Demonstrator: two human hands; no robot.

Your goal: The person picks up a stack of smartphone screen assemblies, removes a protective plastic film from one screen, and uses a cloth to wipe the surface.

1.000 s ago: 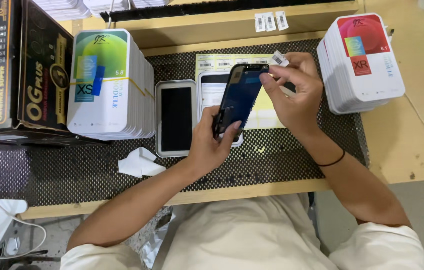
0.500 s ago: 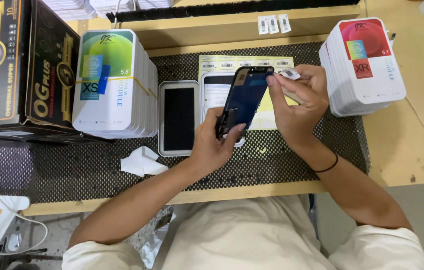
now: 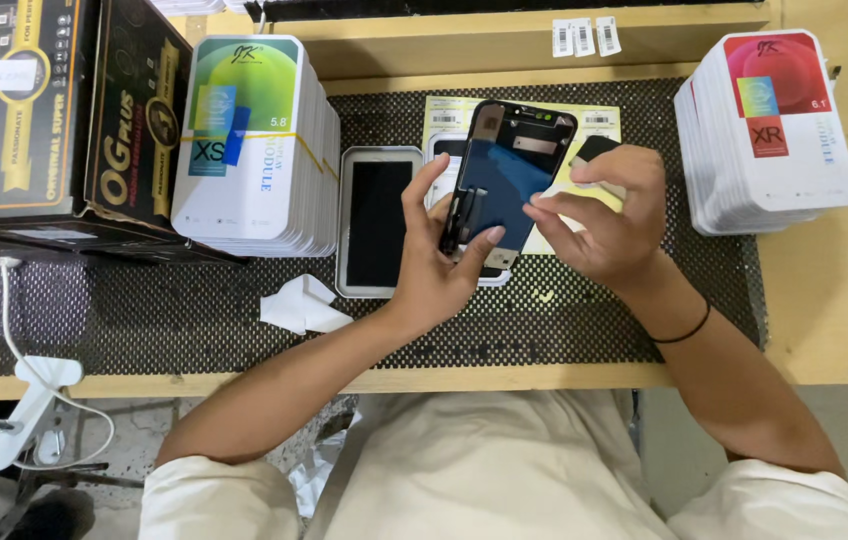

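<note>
My left hand (image 3: 439, 265) grips a black phone screen panel (image 3: 509, 165) by its lower end, holding it tilted above the black mesh mat (image 3: 144, 320). Its back side with a blue film and a flex cable faces me. My right hand (image 3: 609, 215) is at the panel's right edge, fingertips touching the blue film, with a small dark piece (image 3: 596, 150) pinched near the thumb. A white-framed phone screen (image 3: 377, 222) lies flat on the mat just left of my left hand.
A banded stack of white screen boxes (image 3: 254, 150) stands at left, another stack (image 3: 769, 130) at right. Black cartons (image 3: 54, 120) sit far left. Crumpled white paper (image 3: 302, 305) lies on the mat. Label sheets (image 3: 444, 120) lie under the panel. A white cable (image 3: 14, 330) hangs off the table edge.
My right hand has come down from the panel's top right corner to its right edge and film. The panel sits a little more upright in my left hand.
</note>
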